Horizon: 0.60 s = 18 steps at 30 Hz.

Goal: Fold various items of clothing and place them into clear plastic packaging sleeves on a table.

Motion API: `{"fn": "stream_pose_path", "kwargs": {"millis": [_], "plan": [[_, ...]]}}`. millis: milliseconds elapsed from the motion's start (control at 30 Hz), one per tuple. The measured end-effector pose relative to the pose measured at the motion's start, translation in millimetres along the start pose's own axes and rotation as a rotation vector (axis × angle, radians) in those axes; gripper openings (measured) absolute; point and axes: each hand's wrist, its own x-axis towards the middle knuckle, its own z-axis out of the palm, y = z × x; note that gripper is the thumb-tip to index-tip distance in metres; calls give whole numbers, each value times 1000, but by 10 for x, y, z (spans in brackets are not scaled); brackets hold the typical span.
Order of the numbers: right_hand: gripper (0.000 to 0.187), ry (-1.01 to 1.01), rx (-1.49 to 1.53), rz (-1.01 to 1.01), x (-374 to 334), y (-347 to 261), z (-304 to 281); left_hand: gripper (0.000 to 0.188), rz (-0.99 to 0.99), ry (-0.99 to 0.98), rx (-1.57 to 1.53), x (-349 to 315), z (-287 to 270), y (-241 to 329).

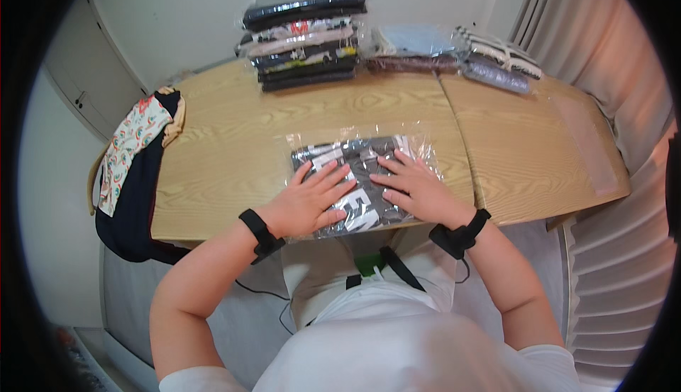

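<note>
A folded dark grey garment with white print, in a clear plastic bag (363, 197), lies flat at the table's near edge. My left hand (308, 200) rests on its left part, fingers spread. On the right part lies my right hand (420, 190), its fingers also stretched out and apart. Both palms face down on the plastic, and neither hand grips anything. The clear bag's far edge reaches past the garment. Each wrist wears a black strap with a small box and cable.
At the back of the wooden table (213, 158) stands a tall stack of bagged folded clothes (305, 44). Lower bagged piles (415, 44) and a striped bundle (496, 51) sit right of it. Loose clothes (135, 144) hang at the left edge. A pleated curtain (617, 271) borders the right.
</note>
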Motion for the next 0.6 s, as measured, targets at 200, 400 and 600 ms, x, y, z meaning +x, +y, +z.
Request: {"fn": "stream_pose_path", "kwargs": {"millis": [200, 400, 600], "plan": [[36, 28, 63, 14, 23, 3, -15, 57, -20, 4, -21, 21, -7, 10], [34, 50, -63, -8, -30, -76, 12, 56, -19, 21, 1, -6, -18, 94], [35, 51, -8, -25, -25, -7, 41, 58, -18, 8, -10, -9, -14, 85]]}}
